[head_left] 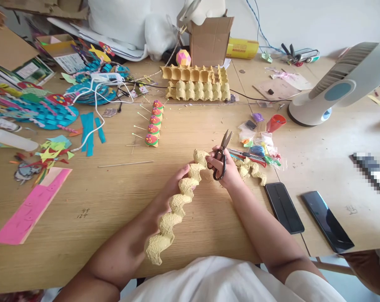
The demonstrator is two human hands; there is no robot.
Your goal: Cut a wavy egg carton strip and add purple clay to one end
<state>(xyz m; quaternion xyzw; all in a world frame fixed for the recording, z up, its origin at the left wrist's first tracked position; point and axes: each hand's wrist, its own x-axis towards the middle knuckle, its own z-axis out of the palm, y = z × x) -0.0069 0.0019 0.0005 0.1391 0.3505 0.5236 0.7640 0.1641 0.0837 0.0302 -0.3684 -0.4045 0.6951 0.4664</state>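
A long strip of egg carton [172, 203], yellowish and bumpy, slants over the table toward my body. My left hand [179, 175] grips it from beneath near its far half; most of the fingers are hidden behind the strip. In my right hand [228, 170] is a pair of black scissors [221, 156], blades parted slightly and pointing away from me. The thumb and fingertips of that hand also touch the strip's far end. Cut egg carton scraps [246, 168] lie just right of my right hand.
Painted caterpillar-like egg carton pieces [154, 123] with pins stand ahead, before stacked egg cartons [198, 90]. Two phones [284, 207] lie right, below a white fan [329, 92]. Clay bags [260, 144] and a red cup [276, 122] sit nearby. Blue paper crafts [45, 111] and pink paper [32, 207] are left.
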